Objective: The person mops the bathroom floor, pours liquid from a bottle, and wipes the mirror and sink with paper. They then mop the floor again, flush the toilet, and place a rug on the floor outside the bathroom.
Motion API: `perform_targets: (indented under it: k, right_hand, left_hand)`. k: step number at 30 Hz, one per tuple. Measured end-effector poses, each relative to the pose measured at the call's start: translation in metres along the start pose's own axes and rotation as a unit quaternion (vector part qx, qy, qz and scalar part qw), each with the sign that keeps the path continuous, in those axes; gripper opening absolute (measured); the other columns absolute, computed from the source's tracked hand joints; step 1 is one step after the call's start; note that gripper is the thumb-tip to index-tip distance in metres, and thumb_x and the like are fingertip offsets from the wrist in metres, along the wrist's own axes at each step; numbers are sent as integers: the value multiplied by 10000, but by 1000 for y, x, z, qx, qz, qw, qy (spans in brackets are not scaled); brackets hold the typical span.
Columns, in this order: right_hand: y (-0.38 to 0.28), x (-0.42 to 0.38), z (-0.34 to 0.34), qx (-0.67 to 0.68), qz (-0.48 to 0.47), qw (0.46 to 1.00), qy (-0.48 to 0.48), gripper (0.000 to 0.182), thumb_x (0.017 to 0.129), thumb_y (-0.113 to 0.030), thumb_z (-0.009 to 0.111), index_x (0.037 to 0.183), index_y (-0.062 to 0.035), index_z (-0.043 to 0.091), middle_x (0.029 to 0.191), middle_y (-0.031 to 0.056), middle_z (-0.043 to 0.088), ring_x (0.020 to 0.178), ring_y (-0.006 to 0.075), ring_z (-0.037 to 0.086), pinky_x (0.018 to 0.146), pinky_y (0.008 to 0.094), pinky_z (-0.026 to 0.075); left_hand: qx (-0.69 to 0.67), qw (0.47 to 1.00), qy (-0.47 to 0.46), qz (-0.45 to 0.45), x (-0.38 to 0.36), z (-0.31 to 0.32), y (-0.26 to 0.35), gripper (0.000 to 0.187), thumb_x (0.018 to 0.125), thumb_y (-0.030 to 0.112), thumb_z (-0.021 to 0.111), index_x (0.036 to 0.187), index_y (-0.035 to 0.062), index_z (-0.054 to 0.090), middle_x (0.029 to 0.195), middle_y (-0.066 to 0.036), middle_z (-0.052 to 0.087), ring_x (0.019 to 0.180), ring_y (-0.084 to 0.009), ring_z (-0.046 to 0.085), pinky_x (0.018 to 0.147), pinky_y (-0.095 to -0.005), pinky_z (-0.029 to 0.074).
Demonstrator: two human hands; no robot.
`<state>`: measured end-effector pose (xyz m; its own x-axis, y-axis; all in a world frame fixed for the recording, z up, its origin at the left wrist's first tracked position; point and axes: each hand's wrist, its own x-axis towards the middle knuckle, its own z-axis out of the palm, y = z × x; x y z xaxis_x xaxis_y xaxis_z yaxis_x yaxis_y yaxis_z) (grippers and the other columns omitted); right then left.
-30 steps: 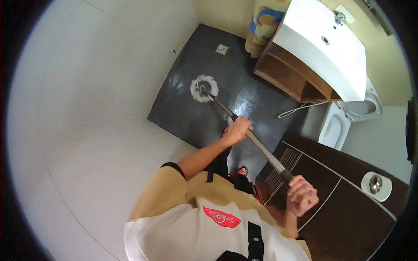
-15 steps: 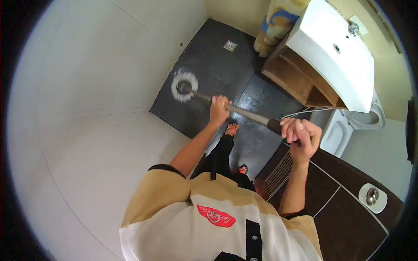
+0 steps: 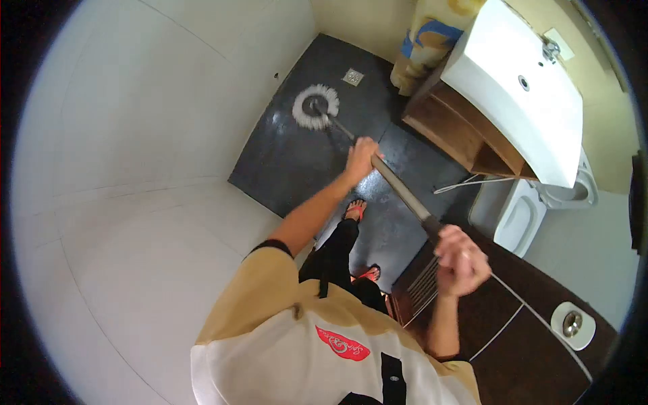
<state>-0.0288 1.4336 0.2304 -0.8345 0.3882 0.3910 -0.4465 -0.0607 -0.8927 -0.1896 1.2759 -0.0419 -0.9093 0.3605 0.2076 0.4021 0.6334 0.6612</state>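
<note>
A round mop with a white fringed head rests on the dark tiled floor, not far from the square floor drain. Its long handle runs slantwise back toward my body. Partway down the handle, my left hand is wrapped round the shaft. At the near end, my right hand closes over the dark grip, covering its tip.
A white washbasin sits over a brown wooden cabinet at the right, beside a patterned shower curtain. Near it stands a white toilet. White wall bounds the left. Cables hang below the cabinet.
The mop head has slid forward and right across the floor, closer to the drain. My left hand has moved right, while my right hand has dropped back toward my body. Both keep hold.
</note>
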Motion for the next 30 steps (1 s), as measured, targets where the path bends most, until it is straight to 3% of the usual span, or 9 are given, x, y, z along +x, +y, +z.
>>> perform_targets:
  k: [2,4,7,10,14,19,21,28,30]
  right_hand:
    - [54,-9,20,-44,23,997,61,292,805,-84,490,536,20,448,522,100,493,514,218,506,670,442,467]
    - [102,-10,40,-18,26,998,49,297,822,-64,454,537,16,443,526,92,493,541,219,518,708,435,471]
    - [134,-1,65,32,11,999,11,300,835,-58,438,541,4,444,520,84,491,529,213,517,700,415,474]
    - [101,7,76,30,46,998,-38,328,858,-109,430,547,-4,438,522,86,481,528,209,498,719,410,442]
    - [63,11,66,75,119,986,-85,316,837,-108,447,537,-12,435,517,82,480,518,201,496,699,396,438]
    - [33,-47,68,88,145,973,-157,291,815,-84,454,541,9,489,514,81,503,517,191,513,675,384,454]
    - [22,-80,60,89,156,967,-180,279,827,-37,460,561,34,502,531,90,527,523,167,528,651,326,473]
    - [-33,-171,-6,62,167,964,-199,295,837,-41,470,555,40,500,523,88,528,536,164,536,639,306,470]
    - [-78,-171,-31,19,135,965,-226,292,839,-38,472,557,36,497,527,87,533,531,152,533,552,277,447]
  left_hand:
    - [-15,1000,3,-11,22,8,-63,161,720,176,641,817,99,538,938,-89,537,1022,-302,493,708,-454,439]
    - [17,999,32,32,41,0,-110,169,721,196,639,819,106,535,968,-70,545,1059,-289,492,729,-460,444]
    - [109,992,-26,-54,47,-32,-131,180,736,227,641,802,99,532,972,-56,553,1045,-295,497,743,-444,445]
    - [49,997,10,-52,27,-61,-107,178,752,236,640,782,95,536,928,-59,568,1012,-301,499,753,-430,443]
    - [81,992,49,-87,-36,-86,-78,187,767,252,637,758,92,542,855,-67,578,942,-318,500,763,-426,433]
    - [82,984,89,-132,-141,-115,-50,181,758,224,653,752,83,538,819,-79,568,888,-338,504,770,-412,407]
    - [89,981,103,-137,-184,-115,-46,175,755,208,656,748,81,536,817,-81,566,896,-340,496,770,-407,406]
    - [126,962,152,-188,-311,-71,23,145,750,166,654,736,73,545,817,-82,567,930,-315,487,790,-402,395]
    - [145,969,157,-124,-323,-57,66,126,736,163,648,742,73,560,828,-87,564,904,-324,475,749,-419,397]
